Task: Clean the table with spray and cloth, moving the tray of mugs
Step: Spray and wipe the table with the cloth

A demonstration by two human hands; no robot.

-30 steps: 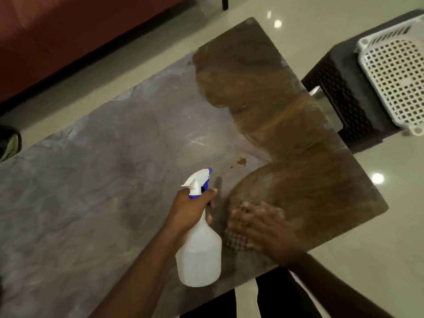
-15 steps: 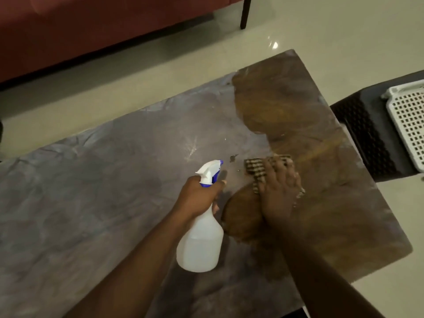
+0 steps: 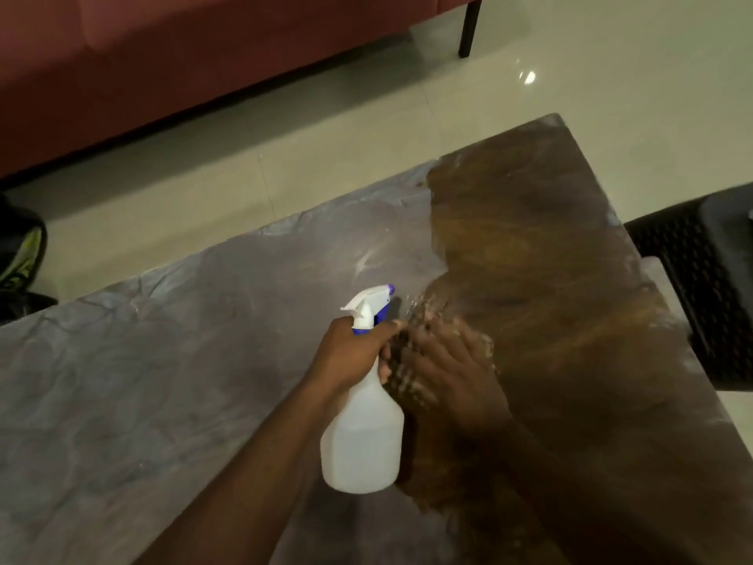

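My left hand (image 3: pixel 352 354) grips the neck of a white spray bottle (image 3: pixel 362 438) with a white and blue trigger head, held just above the table (image 3: pixel 142 381). Right beside it, my right hand (image 3: pixel 452 369) presses flat on a brown checked cloth (image 3: pixel 423 316), which is blurred with motion and mostly hidden under the fingers. The table's right part is dark, wet brown; its left part is dusty grey. No tray or mugs are in view.
A dark perforated stool (image 3: pixel 701 287) stands against the table's right edge. A red sofa (image 3: pixel 203 55) with a black leg runs along the far side, across pale floor tiles. A dark bag (image 3: pixel 20 258) sits at the left edge.
My right hand has slid the cloth left and toward me, up against the bottle; the small brown spot is no longer visible. The camera has tilted, and the white basket has left the view.
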